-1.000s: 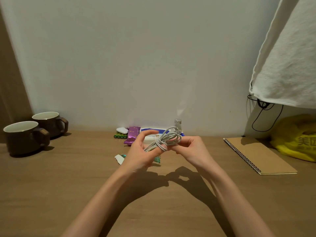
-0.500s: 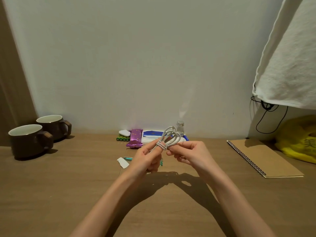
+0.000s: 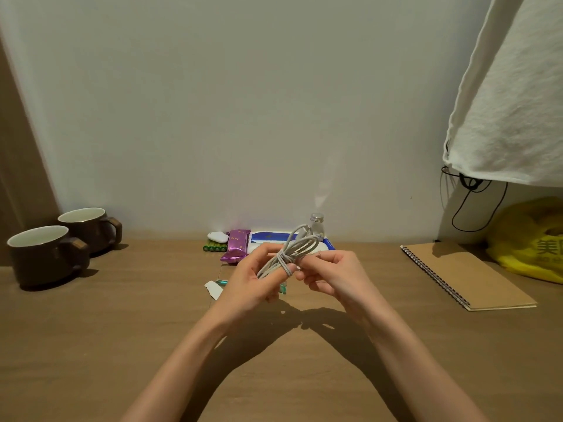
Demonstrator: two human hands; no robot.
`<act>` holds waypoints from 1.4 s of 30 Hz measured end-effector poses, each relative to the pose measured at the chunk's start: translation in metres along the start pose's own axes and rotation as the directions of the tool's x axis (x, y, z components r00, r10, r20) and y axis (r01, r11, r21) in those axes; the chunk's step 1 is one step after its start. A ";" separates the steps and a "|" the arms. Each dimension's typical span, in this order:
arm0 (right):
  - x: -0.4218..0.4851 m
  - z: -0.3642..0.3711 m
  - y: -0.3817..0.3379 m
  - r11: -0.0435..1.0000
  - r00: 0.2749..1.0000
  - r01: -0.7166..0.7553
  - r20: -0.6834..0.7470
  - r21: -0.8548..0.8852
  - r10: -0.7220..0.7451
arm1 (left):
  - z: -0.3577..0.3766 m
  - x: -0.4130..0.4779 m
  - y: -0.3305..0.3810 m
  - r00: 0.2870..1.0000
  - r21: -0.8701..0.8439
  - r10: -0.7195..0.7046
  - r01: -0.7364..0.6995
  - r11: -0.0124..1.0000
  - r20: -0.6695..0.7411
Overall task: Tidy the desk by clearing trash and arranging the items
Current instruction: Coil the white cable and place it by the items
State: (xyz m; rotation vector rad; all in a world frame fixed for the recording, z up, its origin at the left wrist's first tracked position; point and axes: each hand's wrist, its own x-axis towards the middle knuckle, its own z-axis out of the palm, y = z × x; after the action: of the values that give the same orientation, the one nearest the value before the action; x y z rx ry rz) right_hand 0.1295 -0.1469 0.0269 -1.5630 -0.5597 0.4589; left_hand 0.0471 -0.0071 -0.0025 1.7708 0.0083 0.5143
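Head view: both hands are raised above the middle of the wooden counter, close together, with a coiled white cable between them. The left hand has its fingers curled round the lower part of the bundle, where a turn of cable is wound round the other strands. The right hand meets it from the other side, thumb and forefinger pinching the cable at that wound waist. The free loops fan up and away from the fingers, towards the wall. The cable is held clear of the counter, and the hands cast a shadow on the wood below.

Behind the hands, along the wall, lie a purple wrapper, a row of green batteries with a small white object on top, a blue-and-white pack and a small glass bottle. A paper scrap and a teal wrapper lie just left of the left hand.

Two brown mugs stand far left, the front mug just beside the rear mug. A spiral notebook lies to the right, near a yellow bag. A white cloth hangs above them, with a black cord dangling beneath it.
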 end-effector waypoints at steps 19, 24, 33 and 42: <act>-0.009 0.023 0.016 0.883 0.886 0.450 -0.056 -0.131 -0.460 | 0.016 0.003 0.005 0.983 -0.517 -0.184 0.160 0.841 0.006; -0.004 0.026 0.027 0.632 0.678 0.604 -0.103 -0.486 -0.728 | 0.023 0.000 0.011 0.980 -0.523 -0.201 0.172 0.835 0.000; -0.002 0.032 0.031 0.640 0.591 0.666 -0.252 -0.384 -0.766 | 0.032 -0.004 0.016 0.966 -0.591 -0.233 0.256 0.765 0.116; 0.006 0.016 0.024 0.789 0.773 0.559 -0.184 -0.254 -0.607 | 0.022 -0.003 0.013 0.968 -0.511 -0.185 0.248 0.823 0.172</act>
State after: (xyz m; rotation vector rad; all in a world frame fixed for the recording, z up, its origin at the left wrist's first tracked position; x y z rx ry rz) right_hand 0.1264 -0.1308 0.0026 -1.4934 -0.8661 -0.2847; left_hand 0.0486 -0.0314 0.0050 1.2284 -0.0116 0.2136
